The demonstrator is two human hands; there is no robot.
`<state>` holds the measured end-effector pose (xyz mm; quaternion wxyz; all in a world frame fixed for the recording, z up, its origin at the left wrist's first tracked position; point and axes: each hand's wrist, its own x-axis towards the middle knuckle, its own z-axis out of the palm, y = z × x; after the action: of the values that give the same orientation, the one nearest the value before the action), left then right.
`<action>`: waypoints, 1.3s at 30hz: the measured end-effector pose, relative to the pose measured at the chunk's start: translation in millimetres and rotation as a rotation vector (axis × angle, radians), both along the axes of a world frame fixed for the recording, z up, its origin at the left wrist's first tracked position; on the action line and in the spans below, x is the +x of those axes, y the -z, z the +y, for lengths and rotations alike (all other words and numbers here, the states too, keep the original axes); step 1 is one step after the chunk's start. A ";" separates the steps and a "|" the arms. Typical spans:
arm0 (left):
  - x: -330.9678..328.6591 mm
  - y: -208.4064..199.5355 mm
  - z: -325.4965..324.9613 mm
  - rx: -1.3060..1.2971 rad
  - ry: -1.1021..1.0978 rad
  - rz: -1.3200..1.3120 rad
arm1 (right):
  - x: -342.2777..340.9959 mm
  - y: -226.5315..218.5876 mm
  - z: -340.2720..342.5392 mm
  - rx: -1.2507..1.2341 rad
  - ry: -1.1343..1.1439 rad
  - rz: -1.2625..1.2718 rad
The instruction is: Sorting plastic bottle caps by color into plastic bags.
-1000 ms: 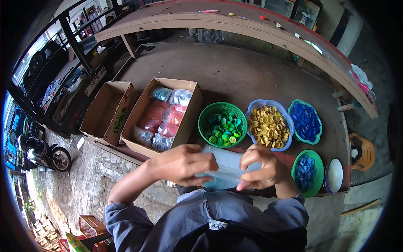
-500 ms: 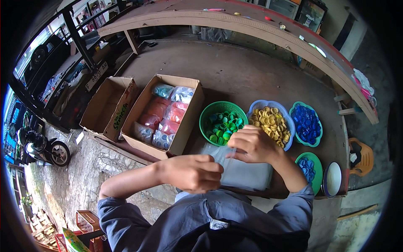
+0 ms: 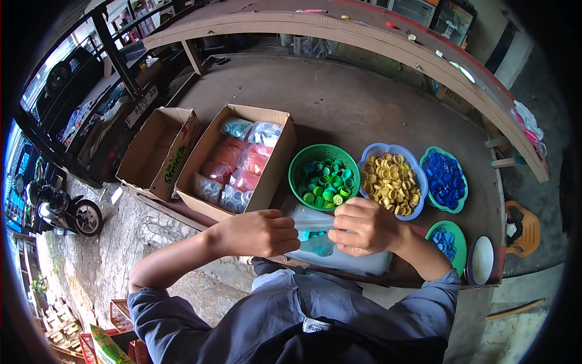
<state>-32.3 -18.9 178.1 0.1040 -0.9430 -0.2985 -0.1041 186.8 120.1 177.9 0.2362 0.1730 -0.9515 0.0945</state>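
Observation:
Between my two hands a clear plastic bag (image 3: 313, 225) is pulled taut, with some green bottle caps showing through its lower part. My left hand (image 3: 262, 234) is closed on one end of the bag's top edge. On the other end, my right hand (image 3: 364, 228) grips it with curled fingers. Below the hands lies a flat stack of clear plastic bags (image 3: 367, 263) at the table's near edge. Just beyond stands a green basket (image 3: 294, 184) of green caps, and beside it a lavender basket (image 3: 420, 180) of yellow caps.
Left of the baskets, a cardboard box (image 3: 262, 200) holds several filled cap bags; another box (image 3: 142, 151) stands beside it. To the right are a teal basket (image 3: 462, 194) of dark blue caps, a green bowl (image 3: 459, 250) of blue caps and a white bowl (image 3: 482, 261).
My hands have spread slightly apart, the left moving up and leftward, and the bag is now stretched between them. Green caps now show in the bag.

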 end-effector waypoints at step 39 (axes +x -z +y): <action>-24.6 -30.6 5.4 -0.105 -0.006 -0.339 | -8.6 -35.6 4.6 -0.096 0.002 -0.083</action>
<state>-56.9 -13.5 208.7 0.0030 -0.9152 -0.3194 -0.2458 178.1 124.7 213.5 0.2048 0.1566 -0.9550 0.1468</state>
